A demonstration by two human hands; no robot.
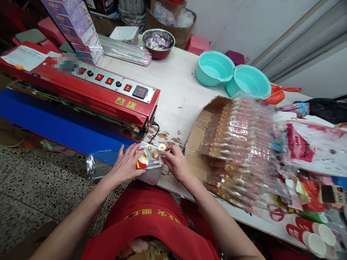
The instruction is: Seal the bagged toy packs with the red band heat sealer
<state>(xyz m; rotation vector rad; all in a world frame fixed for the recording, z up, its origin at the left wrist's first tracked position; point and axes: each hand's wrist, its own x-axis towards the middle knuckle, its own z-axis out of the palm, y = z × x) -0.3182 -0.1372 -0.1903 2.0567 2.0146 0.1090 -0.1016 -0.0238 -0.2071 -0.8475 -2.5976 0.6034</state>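
Left hand (126, 162): we are resting its spread fingers on a clear plastic packet (155, 163) containing small, colourful, food-shaped pieces (155, 154); whether it is gripping, we cannot tell.
Right hand (176, 163): we are pinching the packet's right side near a white-and-yellow egg-shaped piece (162, 147).
Packet's place: it is lying between our hands at the white tabletop's (176, 90) near edge, beside the flat blue conveyor belt (62, 119).
Long red metal machine (108, 94): its red switches (127, 87) are glowing.
Brown cardboard box (200, 121): it is holding rows of clear packs (238, 133) on our right.
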